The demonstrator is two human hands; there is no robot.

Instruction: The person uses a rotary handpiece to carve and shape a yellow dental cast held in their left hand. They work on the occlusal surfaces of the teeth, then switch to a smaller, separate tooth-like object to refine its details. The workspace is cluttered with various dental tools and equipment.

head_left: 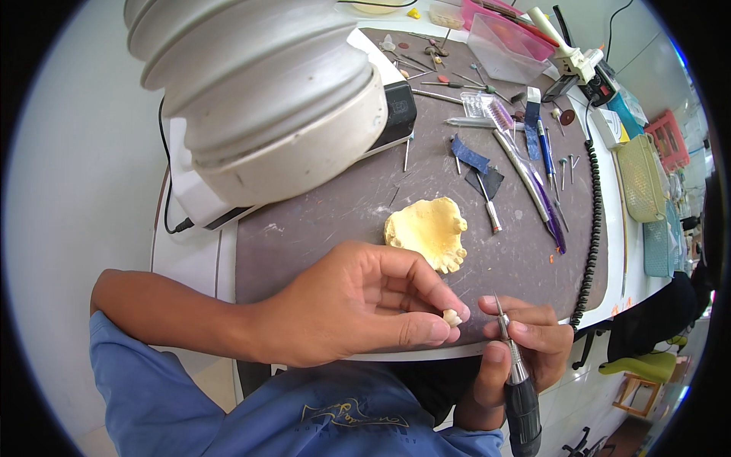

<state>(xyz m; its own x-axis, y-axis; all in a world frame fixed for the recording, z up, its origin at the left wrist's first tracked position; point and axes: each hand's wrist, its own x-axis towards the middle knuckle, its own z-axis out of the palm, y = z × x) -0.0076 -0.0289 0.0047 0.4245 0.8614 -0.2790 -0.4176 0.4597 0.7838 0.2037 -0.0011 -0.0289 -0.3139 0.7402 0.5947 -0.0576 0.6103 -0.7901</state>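
Between the thumb and fingertips of my left hand (365, 305) is a small off-white dental crown (452, 317), held just above the table's front edge. My right hand (533, 335) grips a rotary handpiece (521, 396) with a black body and silver nose. Its thin pointed bur (499, 305) points up and away, a short gap to the right of the crown. Beyond my left fingers a yellow plaster dental model (428, 232) lies on the mat, with tooth shapes along its right and near edge.
A wide ribbed grey suction hose (266, 91) looms at upper left. Burs, blue abrasive strips (470, 154), a purple toothbrush (554, 228) and pens are scattered on the brown mat (304, 236). A black coiled cord (594, 228) runs down the right side, near baskets (641, 179). A clear bin (506, 49) stands behind.
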